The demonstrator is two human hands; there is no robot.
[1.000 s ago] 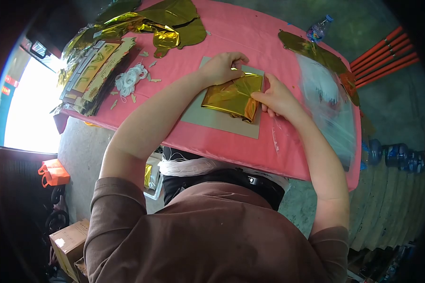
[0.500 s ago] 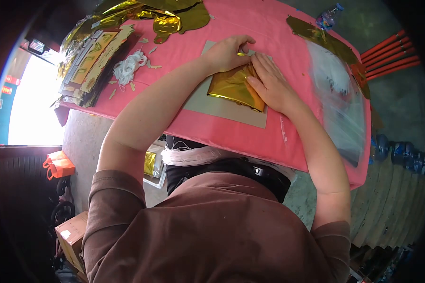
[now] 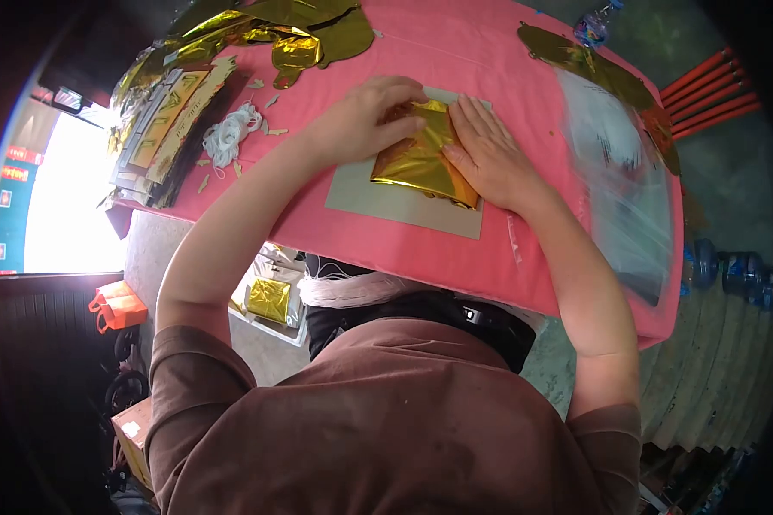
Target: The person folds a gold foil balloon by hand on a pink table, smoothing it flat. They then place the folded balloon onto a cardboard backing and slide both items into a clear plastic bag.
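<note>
Fingers [image 3: 483, 123] of two hands [image 3: 359, 124] [image 3: 495, 165] at one gold foil [image 3: 425, 160]

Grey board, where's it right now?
Head view, upper middle: the grey board lies on the pink table, beneath the folded gold foil, right of the tangled white string.

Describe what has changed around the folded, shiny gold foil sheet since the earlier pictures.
The bare left hand has moved left to the upper left of the folded, shiny gold foil sheet. The bare right hand, earlier curled at the sheet's right edge, now lies flattened over its right side. The sheet stays on the flat grey board.
</note>
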